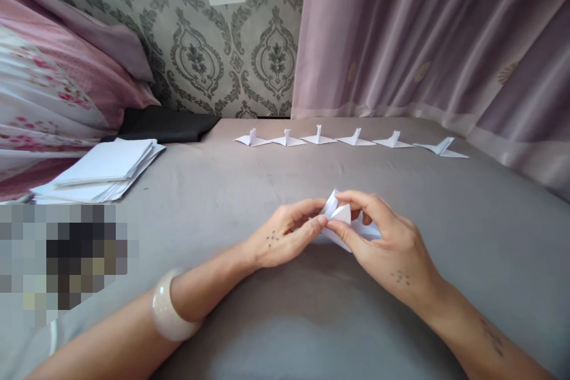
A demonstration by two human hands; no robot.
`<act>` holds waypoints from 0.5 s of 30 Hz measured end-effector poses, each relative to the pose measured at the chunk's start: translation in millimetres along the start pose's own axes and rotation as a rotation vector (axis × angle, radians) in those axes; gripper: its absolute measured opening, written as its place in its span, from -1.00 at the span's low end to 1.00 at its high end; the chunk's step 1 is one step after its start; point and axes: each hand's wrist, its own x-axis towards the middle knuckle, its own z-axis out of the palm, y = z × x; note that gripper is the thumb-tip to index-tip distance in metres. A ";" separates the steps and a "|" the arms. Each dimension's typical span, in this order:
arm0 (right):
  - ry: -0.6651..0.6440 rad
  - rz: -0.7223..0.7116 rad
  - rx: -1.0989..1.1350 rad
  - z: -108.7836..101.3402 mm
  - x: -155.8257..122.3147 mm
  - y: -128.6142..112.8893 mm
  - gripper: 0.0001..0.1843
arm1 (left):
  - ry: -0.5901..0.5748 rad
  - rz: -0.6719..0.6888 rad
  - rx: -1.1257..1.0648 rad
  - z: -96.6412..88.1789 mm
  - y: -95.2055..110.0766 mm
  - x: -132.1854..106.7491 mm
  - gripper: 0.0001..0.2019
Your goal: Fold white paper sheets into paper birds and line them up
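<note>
A small folded white paper piece [342, 214] is held between both of my hands just above the grey sheet [285, 314]. My left hand [285, 237] pinches its left side with thumb and fingers closed. My right hand [383, 237] grips the right side, fingers curled over the paper, which hides part of it. A pale bangle [167, 309] sits on my left wrist.
Several finished folded paper figures [318, 138] stand in a row at the far edge of the sheet. A stack of white paper sheets [102, 169] lies at the left. Floral pillows [53, 95] rest at far left, a pink curtain [436, 35] hangs behind.
</note>
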 end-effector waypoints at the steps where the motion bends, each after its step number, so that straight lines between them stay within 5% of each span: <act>1: -0.006 0.016 0.019 0.4 0.1 0.2 -0.70 | -0.008 0.007 -0.037 0.0 -0.3 0.2 -0.63; 9: 0.017 0.179 0.223 4.1 0.5 -1.0 -0.60 | -0.006 0.013 -0.066 4.6 -10.1 3.9 -0.59; 15: 0.084 0.104 0.144 11.8 -4.4 -1.7 -0.68 | -0.041 0.020 0.030 6.5 -8.5 3.4 -0.61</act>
